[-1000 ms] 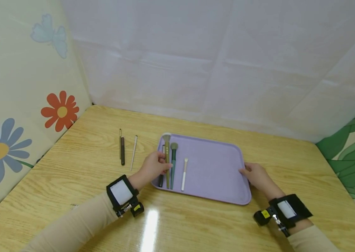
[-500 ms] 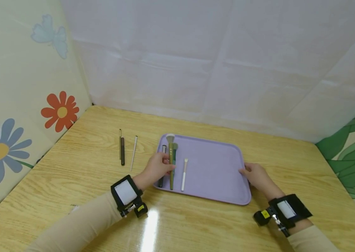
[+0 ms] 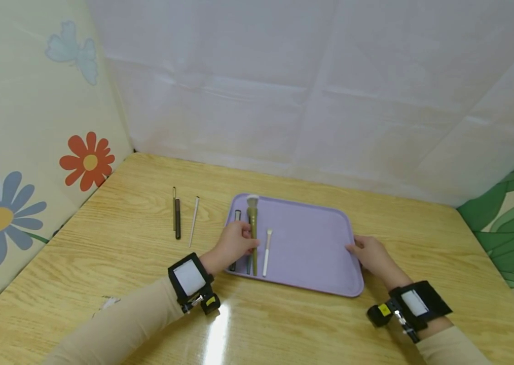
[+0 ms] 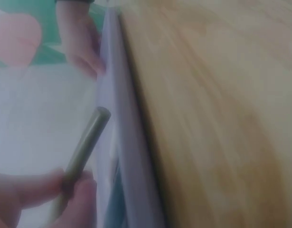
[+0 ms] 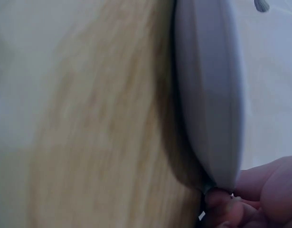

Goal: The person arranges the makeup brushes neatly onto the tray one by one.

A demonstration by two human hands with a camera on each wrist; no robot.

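My left hand (image 3: pixel 237 240) pinches an olive-green makeup brush (image 3: pixel 254 215) by its handle, over the left part of a purple tray (image 3: pixel 307 243). In the left wrist view the olive handle (image 4: pixel 86 142) sticks up between thumb and finger, above the tray floor. Behind it lies a teal brush (image 3: pixel 249 264), mostly covered in the head view. A dark capped pen-like stick (image 3: pixel 237 215) is partly hidden by the hand. To the right of the held brush lies a small white-handled brush (image 3: pixel 267 253). My right hand (image 3: pixel 373 257) grips the tray's right rim between thumb and fingers.
Left of the tray, a thin dark stick (image 3: pixel 174 203), a thicker dark brown stick (image 3: pixel 177 219) and a slim silvery-white stick (image 3: pixel 194 221) lie on the wooden table (image 3: pixel 293 329). A white draped backdrop (image 3: pixel 284 101) stands behind the table.
My left hand has moved right with the olive brush, from beside the dark stick across the teal brush, toward the white-handled brush. The right hand and the tray have stayed put.
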